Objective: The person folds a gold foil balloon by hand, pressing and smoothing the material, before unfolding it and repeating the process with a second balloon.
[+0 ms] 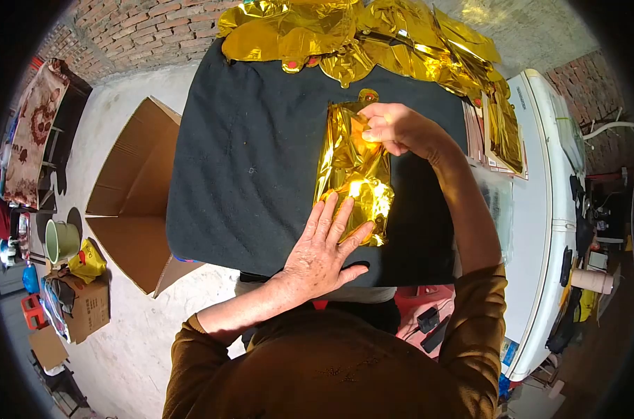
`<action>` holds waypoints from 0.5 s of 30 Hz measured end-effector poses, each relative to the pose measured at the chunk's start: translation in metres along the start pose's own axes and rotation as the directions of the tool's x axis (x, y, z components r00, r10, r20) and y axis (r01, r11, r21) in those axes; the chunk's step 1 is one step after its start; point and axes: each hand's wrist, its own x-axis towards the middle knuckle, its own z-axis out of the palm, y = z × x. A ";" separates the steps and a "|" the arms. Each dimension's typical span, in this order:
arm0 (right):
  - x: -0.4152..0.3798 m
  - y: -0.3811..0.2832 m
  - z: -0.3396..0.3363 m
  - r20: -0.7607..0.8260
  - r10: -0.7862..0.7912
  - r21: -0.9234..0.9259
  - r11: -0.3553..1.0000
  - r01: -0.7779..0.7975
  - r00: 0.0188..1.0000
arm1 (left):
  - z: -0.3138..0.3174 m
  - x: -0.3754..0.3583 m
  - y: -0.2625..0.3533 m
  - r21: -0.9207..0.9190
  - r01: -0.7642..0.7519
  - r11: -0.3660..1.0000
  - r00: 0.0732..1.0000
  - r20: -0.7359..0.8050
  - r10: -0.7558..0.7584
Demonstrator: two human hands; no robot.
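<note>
A flat, folded gold foil balloon (345, 150) lies lengthwise on the black cloth (240, 160), its surface creased and shiny. At its far end a small rounded tab (368, 95) sticks out. My left hand (318, 244) rests flat on the near end of the foil, fingers spread. My right hand (401, 129) is curled at the upper right edge, thumb and fingers closed on the foil. Across the far edge of the cloth lies a heap of more gold foil balloons (289, 31), unfolded and overlapping.
At the right, a stack of folded gold foil (504, 133) lies beside a white appliance (533, 209). An open cardboard box (132, 202) stands on the floor left of the table. Farther left are a green bucket (62, 241) and a smaller carton (90, 307).
</note>
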 end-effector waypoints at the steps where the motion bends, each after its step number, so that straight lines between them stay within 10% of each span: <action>1: 0.002 -0.003 0.003 -0.003 0.013 0.010 1.000 -0.013 1.000 | 0.000 0.000 0.000 0.000 0.000 1.000 1.000 -0.001 0.000; 15: 0.010 0.029 0.016 -0.246 -0.328 -0.601 0.790 0.122 0.912 | 0.001 0.000 -0.001 -0.013 -0.002 1.000 1.000 -0.007 0.002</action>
